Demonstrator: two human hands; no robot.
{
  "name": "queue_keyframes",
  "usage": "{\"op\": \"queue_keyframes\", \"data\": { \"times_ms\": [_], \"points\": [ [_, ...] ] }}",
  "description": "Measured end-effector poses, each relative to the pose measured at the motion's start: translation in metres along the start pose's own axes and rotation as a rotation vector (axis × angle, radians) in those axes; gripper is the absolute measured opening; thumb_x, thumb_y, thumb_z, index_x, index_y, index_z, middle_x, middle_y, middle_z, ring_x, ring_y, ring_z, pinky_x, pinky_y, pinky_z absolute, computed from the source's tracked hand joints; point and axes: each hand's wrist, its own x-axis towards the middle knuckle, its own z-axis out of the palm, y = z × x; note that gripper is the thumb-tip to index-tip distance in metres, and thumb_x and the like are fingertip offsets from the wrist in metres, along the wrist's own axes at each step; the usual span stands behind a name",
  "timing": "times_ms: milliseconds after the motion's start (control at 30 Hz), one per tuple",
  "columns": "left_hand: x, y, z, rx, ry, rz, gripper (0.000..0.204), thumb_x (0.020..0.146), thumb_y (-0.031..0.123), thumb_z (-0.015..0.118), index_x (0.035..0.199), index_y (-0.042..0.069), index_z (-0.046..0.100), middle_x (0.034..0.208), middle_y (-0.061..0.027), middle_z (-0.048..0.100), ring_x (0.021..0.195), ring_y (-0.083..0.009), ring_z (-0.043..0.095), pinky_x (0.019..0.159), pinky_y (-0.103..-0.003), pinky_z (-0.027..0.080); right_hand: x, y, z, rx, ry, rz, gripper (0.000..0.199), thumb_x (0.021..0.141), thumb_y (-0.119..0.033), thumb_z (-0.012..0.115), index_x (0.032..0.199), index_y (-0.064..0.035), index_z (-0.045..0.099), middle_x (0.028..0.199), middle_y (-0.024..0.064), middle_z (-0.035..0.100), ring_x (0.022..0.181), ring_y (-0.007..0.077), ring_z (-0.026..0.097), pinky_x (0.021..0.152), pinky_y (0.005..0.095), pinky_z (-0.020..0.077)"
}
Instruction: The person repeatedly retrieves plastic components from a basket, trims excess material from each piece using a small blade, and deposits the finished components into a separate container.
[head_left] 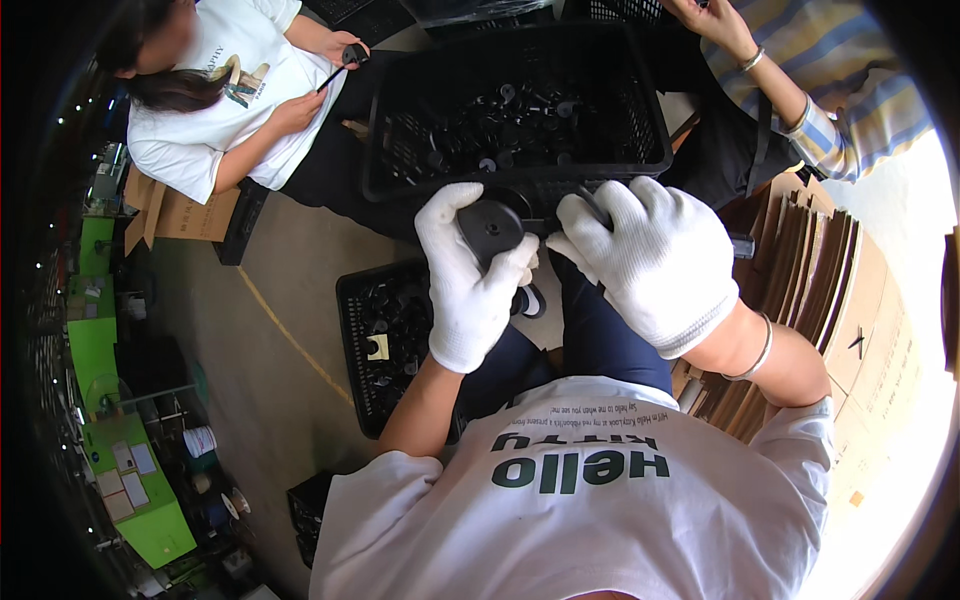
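Black round part (492, 230), with a small hole at its middle, sits near the centre of the view, in front of the person's lap. The left hand (465, 295), in a white knitted glove, is clamped on it, thumb and fingers wrapped about its edge. At three o'clock from the part, the gloved right hand (650, 260) has its fingers curled together on a dark slim piece (598, 207); whether that piece joins the round part cannot be told.

At twelve o'clock stands a large black crate (385, 165) bearing a heap of small dark parts (530, 120). Between seven and eight o'clock, a smaller black crate (346, 335) holds more dark pieces and a pale yellow scrap (377, 347). At ten o'clock a co-worker in a white T-shirt (230, 100) holds another black part (354, 54); at two o'clock sits a co-worker in a striped shirt (860, 110). Flattened cardboard (800, 265) is stacked at three o'clock. Towards eight o'clock, a yellow line (290, 335) crosses the floor (285, 270).
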Motion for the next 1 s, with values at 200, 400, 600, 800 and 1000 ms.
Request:
{"op": "queue_keyframes", "data": {
  "times_ms": [200,400,600,800,1000],
  "points": [
    [-0.005,-0.013,-0.007,0.287,0.023,0.59,0.057,0.074,-0.012,0.062,0.117,0.002,0.027,0.112,-0.022,0.044,0.082,-0.0182,0.057,0.066,-0.026,0.053,-0.006,-0.004,0.0,0.069,0.148,-0.059,0.039,0.063,-0.024,0.073,0.097,-0.0072,0.064,0.069,0.0012,0.051,0.055,0.0152,0.047,0.045,0.0273,0.0388],
    [-0.004,-0.004,-0.005,0.381,0.16,0.771,0.013,0.07,-0.005,0.067,0.077,-0.005,0.057,0.092,-0.0185,0.055,0.077,-0.0232,0.058,0.061,-0.026,0.049,-0.011,-0.009,0.001,0.127,0.222,-0.039,0.039,0.063,-0.031,0.072,0.096,-0.0109,0.067,0.075,0.0003,0.051,0.058,0.0147,0.047,0.047,0.0275,0.0387],
    [-0.008,0.004,-0.002,0.45,0.143,0.749,0.016,0.067,-0.008,0.068,0.069,-0.003,0.053,0.09,-0.0192,0.056,0.075,-0.023,0.058,0.057,-0.026,0.049,-0.012,-0.007,0.002,0.143,0.272,-0.066,0.039,0.063,-0.031,0.072,0.096,-0.0108,0.067,0.075,0.0009,0.051,0.057,0.015,0.046,0.046,0.0272,0.0376],
    [-0.007,0.004,0.0,0.516,0.12,0.838,0.035,0.072,-0.01,0.062,0.092,0.003,0.037,0.091,-0.0226,0.053,0.073,-0.0249,0.057,0.056,-0.029,0.049,-0.015,-0.005,0.005,0.12,0.275,-0.073,0.04,0.065,-0.032,0.071,0.101,-0.0148,0.066,0.077,-0.0033,0.051,0.058,0.0116,0.044,0.047,0.0237,0.0358],
    [-0.011,-0.002,0.002,0.475,0.15,0.86,0.046,0.075,-0.007,0.063,0.102,0.006,0.029,0.092,-0.0243,0.051,0.07,-0.024,0.055,0.053,-0.029,0.047,-0.016,-0.004,0.004,0.143,0.295,-0.097,0.04,0.066,-0.032,0.071,0.101,-0.0138,0.066,0.076,-0.0031,0.051,0.057,0.0112,0.043,0.046,0.0238,0.0359]
  ]
}}
